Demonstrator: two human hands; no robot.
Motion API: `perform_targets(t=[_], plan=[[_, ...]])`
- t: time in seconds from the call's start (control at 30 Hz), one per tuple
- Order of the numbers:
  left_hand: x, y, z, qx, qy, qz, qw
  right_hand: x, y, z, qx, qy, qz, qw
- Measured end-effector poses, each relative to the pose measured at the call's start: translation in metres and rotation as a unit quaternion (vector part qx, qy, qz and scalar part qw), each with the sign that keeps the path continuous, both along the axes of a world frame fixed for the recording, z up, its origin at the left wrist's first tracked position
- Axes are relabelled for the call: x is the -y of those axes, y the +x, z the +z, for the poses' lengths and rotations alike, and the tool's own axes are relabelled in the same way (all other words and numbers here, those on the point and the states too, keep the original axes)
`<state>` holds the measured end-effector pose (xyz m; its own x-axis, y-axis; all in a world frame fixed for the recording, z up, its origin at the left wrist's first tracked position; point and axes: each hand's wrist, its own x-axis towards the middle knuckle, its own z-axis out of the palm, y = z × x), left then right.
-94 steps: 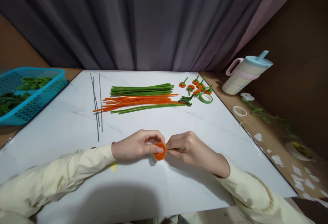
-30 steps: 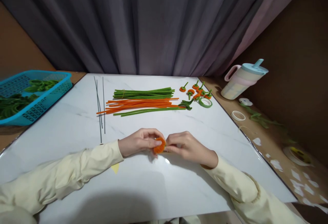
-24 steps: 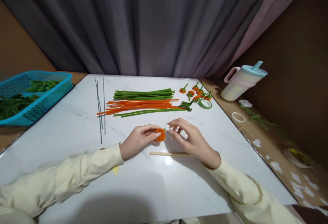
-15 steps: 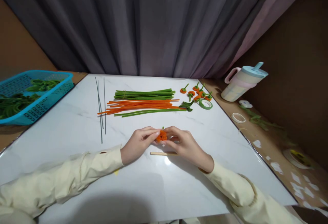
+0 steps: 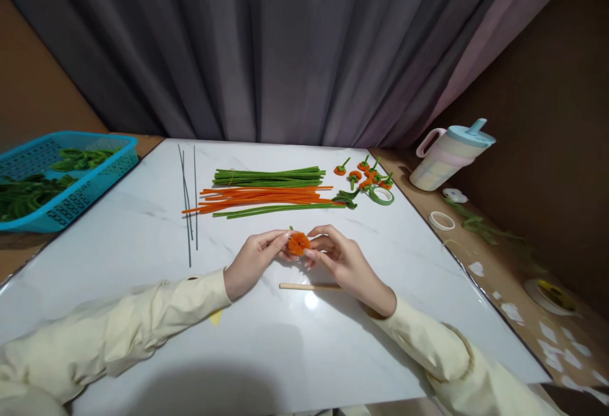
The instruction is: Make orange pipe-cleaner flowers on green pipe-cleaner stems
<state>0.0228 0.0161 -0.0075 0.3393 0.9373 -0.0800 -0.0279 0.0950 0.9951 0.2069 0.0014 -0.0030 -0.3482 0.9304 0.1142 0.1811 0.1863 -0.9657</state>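
Observation:
An orange pipe-cleaner flower (image 5: 299, 244) is held above the white table, its round face turned toward me and a bit of green stem showing behind. My left hand (image 5: 259, 257) pinches it from the left between thumb and fingers. From the other side my right hand (image 5: 343, 262) has thumb and fingertips at the petals' right edge. A thin wooden stick (image 5: 304, 286) lies below the flower, its right end hidden by my right hand. Beyond my hands are orange pipe cleaners (image 5: 266, 196), a bundle of green pipe cleaners (image 5: 271, 177) and a few loose green ones (image 5: 285, 210).
Several finished orange flowers (image 5: 364, 165) and green tape (image 5: 381, 195) sit at the back right. Thin dark wires (image 5: 196, 200) lie left. A blue basket (image 5: 71, 200) holds green pieces. A tumbler (image 5: 450, 156), white tape ring (image 5: 441, 221) and paper scraps (image 5: 511, 312) are on the right.
The flower has turned and lifted slightly, so its face now shows round and full. My right fingers have shifted and spread a little at its edge.

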Motion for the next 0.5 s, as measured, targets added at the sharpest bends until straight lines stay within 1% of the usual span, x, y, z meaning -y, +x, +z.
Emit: perform_targets(t=[0.07, 0.2, 0.33, 0.5], plan=[[0.0003, -0.0001, 0.0005, 0.014, -0.009, -0.018, 1.0, 0.0004, 0.0012, 0.0016, 0.024, 0.02, 0.002, 1.0], [0.001, 0.0001, 0.0008, 0.045, -0.042, -0.05, 0.997, 0.003, 0.0038, 0.0067, 0.098, 0.085, 0.006, 0.992], [0.0011, 0.0004, 0.0017, 0.03, -0.052, -0.052, 0.997, 0.0032, 0.0043, 0.0078, 0.112, 0.11, 0.015, 0.988], [0.0019, 0.0011, 0.0036, 0.02, -0.061, -0.056, 0.996, 0.003, 0.0021, 0.0048, 0.14, 0.162, 0.029, 0.976]])
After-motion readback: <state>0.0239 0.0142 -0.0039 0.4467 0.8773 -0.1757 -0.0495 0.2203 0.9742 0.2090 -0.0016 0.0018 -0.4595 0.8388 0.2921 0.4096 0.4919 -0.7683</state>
